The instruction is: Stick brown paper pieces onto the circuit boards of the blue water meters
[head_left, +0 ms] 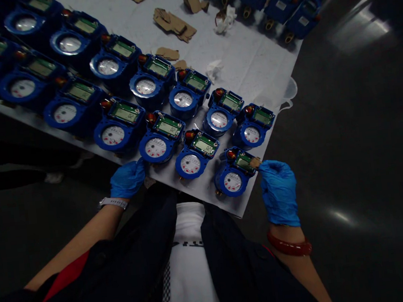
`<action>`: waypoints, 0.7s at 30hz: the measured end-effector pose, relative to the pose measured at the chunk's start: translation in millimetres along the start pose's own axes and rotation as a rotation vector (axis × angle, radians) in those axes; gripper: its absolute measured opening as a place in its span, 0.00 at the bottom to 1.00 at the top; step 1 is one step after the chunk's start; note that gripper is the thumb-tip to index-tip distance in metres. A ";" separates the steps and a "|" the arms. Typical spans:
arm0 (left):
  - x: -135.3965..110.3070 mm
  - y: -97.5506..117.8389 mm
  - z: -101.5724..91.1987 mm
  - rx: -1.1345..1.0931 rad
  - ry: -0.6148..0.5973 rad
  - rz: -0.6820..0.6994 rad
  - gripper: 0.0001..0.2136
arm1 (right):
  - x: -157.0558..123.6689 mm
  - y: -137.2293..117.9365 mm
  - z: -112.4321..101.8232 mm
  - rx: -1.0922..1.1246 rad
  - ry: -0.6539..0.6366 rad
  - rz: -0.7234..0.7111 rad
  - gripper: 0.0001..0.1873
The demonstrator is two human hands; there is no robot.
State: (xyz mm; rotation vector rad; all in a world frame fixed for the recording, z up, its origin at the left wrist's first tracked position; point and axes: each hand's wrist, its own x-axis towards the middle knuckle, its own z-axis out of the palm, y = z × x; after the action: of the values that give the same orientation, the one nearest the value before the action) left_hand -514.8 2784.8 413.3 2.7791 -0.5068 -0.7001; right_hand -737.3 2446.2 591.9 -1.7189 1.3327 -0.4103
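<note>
Water meter [232, 180], blue-bodied, sits at the right end of the nearest row, at the near corner of the white-covered table [251, 72]. Its round dial lies toward the person and its green-lit LCD panel [244, 162] beyond, so the long axis runs from dial to panel, pointing away from the body and tilted to the right of the view.

Work in hand: the right hand [278, 192], in a blue nitrile glove, is clamped on a brown cardboard scrap [255, 163], pinching it between the fingers, with the scrap's far end at the panel's near corner. Contact with the panel appears likely; the angle does not settle it.

The left hand [127, 179], also gloved, is apart from the right, at the table's near edge beside a neighbouring water meter [156, 147]. Its fingers are curled; whether they grip anything cannot be told.

Other items: further rows of meters, loose cardboard pieces [174, 24], crumpled white tissue [226, 19], 1 clear plastic bag [290, 90], a wristband [113, 203] and a red bangle [289, 243].
</note>
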 end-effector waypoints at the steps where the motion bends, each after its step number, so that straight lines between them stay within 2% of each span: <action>1: 0.0 0.2 0.0 0.001 0.000 -0.001 0.27 | 0.5 2.0 3.5 0.006 0.024 -0.007 0.23; 5: -0.4 2.2 -1.0 0.004 -0.006 -0.004 0.27 | 0.7 5.3 12.8 0.021 0.053 -0.025 0.27; 21: 0.1 5.1 -3.9 0.019 -0.003 0.027 0.26 | -3.0 3.7 22.8 -0.033 -0.044 0.000 0.29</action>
State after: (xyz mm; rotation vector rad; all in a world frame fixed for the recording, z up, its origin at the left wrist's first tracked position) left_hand -514.1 2780.6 418.2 2.7832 -0.5536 -0.6976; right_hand -724.3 2459.0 577.3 -1.7454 1.3144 -0.3507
